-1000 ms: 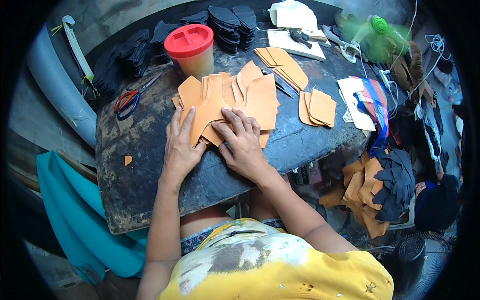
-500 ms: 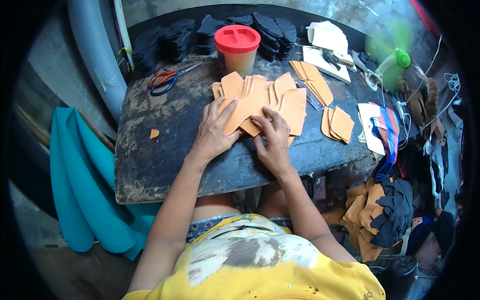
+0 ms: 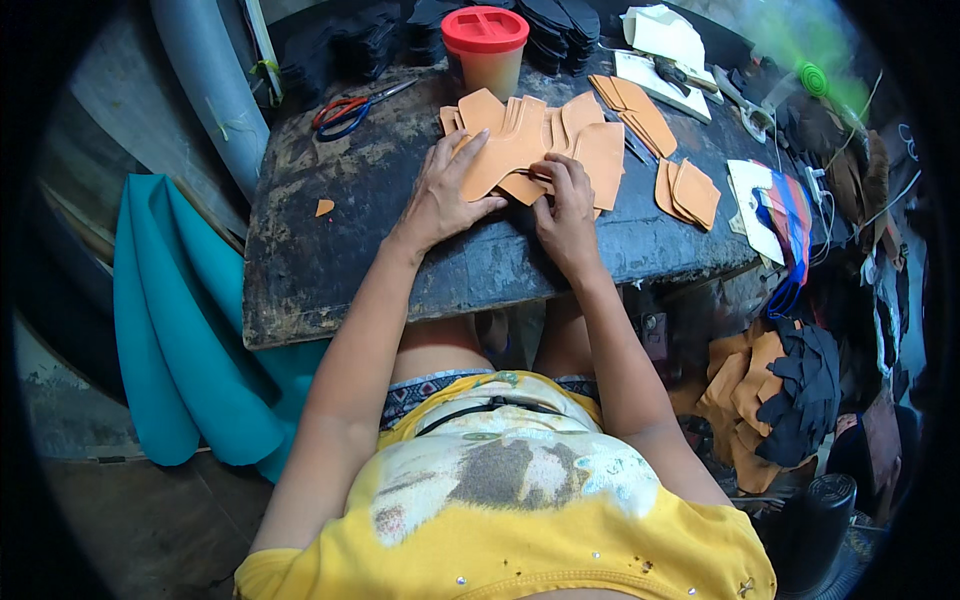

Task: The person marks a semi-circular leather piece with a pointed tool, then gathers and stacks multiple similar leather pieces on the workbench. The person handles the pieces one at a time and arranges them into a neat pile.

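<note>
A fan of tan leather cut pieces point(image 3: 535, 140) lies on a dark, worn work board point(image 3: 330, 260) in front of me. My left hand point(image 3: 445, 195) lies flat on the left part of the pieces, fingers spread. Beside it my right hand point(image 3: 565, 205) pinches the lower edge of the pieces with bent fingers. Just behind the fan stands a jar with a red lid point(image 3: 485, 45).
Red-handled scissors point(image 3: 345, 110) lie at the board's back left. More tan stacks point(image 3: 632, 115), point(image 3: 685, 192) sit to the right, near white patterns point(image 3: 665, 40). Black pieces point(image 3: 560, 25) pile up at the back. Teal sheet material point(image 3: 185, 330) hangs at left. Leather scraps point(image 3: 775, 390) heap at lower right.
The view has shifted, so the board sits higher and further right in the picture. Both hands stay on the tan pieces; the right hand's fingers have curled onto their lower edge.
</note>
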`<action>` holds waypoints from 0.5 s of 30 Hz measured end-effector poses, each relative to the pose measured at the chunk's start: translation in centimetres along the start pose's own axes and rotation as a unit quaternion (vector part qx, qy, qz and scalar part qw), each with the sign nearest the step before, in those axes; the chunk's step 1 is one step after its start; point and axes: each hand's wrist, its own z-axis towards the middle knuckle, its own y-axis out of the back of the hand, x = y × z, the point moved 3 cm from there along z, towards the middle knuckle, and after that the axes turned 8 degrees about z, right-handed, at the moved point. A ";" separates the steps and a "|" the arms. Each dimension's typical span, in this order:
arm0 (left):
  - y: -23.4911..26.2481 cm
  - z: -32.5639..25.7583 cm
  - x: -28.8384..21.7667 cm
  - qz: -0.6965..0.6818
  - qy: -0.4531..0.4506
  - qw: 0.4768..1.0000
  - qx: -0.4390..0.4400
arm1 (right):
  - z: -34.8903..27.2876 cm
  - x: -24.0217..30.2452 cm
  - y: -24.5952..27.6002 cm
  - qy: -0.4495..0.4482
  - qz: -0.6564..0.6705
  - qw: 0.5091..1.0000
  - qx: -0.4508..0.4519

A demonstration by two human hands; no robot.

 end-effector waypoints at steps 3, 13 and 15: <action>-0.1 -0.2 -0.1 0.009 0.003 1.000 -0.013 | 0.0 -0.1 0.0 0.000 -0.004 1.000 0.000; 0.3 0.1 0.1 0.003 -0.007 0.999 -0.039 | 0.0 0.0 0.2 -0.003 0.005 1.000 -0.008; 0.3 0.1 0.0 -0.001 -0.005 1.000 -0.027 | 0.0 -0.3 0.1 -0.012 0.021 0.999 -0.021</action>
